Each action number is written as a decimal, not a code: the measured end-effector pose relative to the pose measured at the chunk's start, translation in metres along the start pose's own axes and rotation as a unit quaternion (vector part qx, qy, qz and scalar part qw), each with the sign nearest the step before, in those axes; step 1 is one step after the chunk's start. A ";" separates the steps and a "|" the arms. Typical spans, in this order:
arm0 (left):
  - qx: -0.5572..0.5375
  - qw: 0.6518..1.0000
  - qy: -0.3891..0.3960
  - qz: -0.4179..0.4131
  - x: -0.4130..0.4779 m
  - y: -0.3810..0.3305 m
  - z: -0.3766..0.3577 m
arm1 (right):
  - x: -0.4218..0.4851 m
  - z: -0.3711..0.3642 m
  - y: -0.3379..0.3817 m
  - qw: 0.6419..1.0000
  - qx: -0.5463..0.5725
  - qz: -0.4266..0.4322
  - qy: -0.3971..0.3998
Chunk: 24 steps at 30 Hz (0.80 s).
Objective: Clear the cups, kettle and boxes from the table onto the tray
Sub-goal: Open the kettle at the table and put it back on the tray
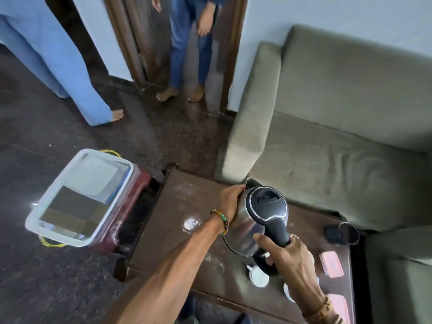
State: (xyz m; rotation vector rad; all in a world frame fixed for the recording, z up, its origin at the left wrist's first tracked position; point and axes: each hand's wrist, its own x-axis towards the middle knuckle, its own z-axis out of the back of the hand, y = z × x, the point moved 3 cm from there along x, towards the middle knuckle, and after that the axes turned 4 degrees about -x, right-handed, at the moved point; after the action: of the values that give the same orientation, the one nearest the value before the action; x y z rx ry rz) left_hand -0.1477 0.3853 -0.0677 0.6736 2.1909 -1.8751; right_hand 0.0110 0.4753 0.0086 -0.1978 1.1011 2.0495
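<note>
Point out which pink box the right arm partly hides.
The nearer pink box, by the frame's lower edge: the right wrist crosses it. The farther pink box lies fully in view.

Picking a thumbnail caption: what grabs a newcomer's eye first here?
The steel kettle, centre-right over the dark table, with the right hand gripping its black handle and the left hand holding its side. Next, the white tray on a red stool at left, then the white cup and pink box on the table's near right end.
</note>
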 end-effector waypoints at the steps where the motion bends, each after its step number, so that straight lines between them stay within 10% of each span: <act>1: -0.013 1.000 -0.005 0.000 -0.002 -0.008 0.008 | -0.003 -0.003 0.007 0.999 -0.032 0.000 -0.028; 24: -0.077 0.979 -0.175 -0.063 -0.102 -0.097 0.202 | -0.080 -0.089 0.113 0.973 -0.033 0.229 -0.019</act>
State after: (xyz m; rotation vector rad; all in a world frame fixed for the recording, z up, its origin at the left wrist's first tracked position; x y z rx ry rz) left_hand -0.1325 0.1573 0.0234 0.1618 2.1548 -1.6998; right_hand -0.0329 0.3263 0.0635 0.0715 1.1320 2.4877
